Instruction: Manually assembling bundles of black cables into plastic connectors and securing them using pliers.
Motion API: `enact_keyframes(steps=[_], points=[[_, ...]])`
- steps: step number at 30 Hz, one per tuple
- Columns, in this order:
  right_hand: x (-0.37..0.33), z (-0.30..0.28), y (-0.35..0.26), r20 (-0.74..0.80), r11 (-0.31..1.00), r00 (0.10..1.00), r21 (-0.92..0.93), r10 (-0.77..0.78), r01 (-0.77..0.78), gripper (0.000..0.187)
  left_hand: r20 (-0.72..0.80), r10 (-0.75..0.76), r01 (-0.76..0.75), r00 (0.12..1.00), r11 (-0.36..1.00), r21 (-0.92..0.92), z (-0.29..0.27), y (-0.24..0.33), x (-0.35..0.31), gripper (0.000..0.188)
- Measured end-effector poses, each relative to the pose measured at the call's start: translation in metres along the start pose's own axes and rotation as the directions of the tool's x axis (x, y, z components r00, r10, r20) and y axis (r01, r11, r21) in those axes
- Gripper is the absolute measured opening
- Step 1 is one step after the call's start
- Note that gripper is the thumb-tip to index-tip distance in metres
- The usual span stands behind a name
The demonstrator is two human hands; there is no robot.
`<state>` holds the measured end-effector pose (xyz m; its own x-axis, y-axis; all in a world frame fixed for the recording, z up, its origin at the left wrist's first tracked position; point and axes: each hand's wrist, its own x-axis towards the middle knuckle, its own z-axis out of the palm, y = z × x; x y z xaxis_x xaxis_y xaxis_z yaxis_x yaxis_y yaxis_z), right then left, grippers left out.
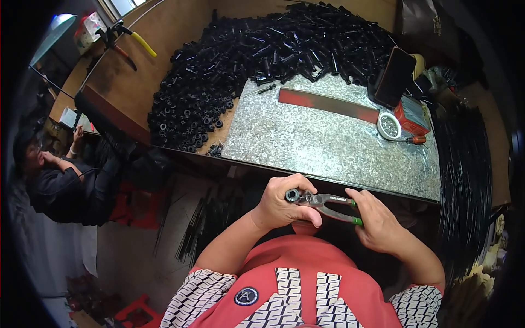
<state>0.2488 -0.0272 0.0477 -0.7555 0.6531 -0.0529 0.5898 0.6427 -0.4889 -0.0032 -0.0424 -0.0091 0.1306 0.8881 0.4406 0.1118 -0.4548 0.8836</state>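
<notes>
We hold both hands just off the near edge of the bench (306,145). Our left hand (276,205) pinches a black tubular piece (293,195) between thumb and fingers, while our right hand (380,223) curls round the green-tipped handles of the pliers (331,198), which stand apart. The pliers' head meets our left fingers beside the piece — whether its jaws bite, we cannot tell. Black parts (273,52) heap along the bench's far edge; a white cup (379,123) sits near its right edge.
</notes>
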Motion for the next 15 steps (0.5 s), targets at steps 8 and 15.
enact_keyframes(steps=[8, 15], points=[[0.008, -0.001, 0.008, 0.209, 0.952, 0.977, 0.305, -0.042, -0.024, 0.049, -0.011, -0.025, 0.024, 1.000, 0.999, -0.032, 0.001, -0.001, -0.002, 0.067], [0.014, 0.017, 0.005, 0.217, 0.904, 0.975, 0.404, 0.054, -0.140, 0.029, -0.110, -0.107, 0.089, 0.988, 0.983, -0.160, 0.005, 0.001, -0.008, 0.062]])
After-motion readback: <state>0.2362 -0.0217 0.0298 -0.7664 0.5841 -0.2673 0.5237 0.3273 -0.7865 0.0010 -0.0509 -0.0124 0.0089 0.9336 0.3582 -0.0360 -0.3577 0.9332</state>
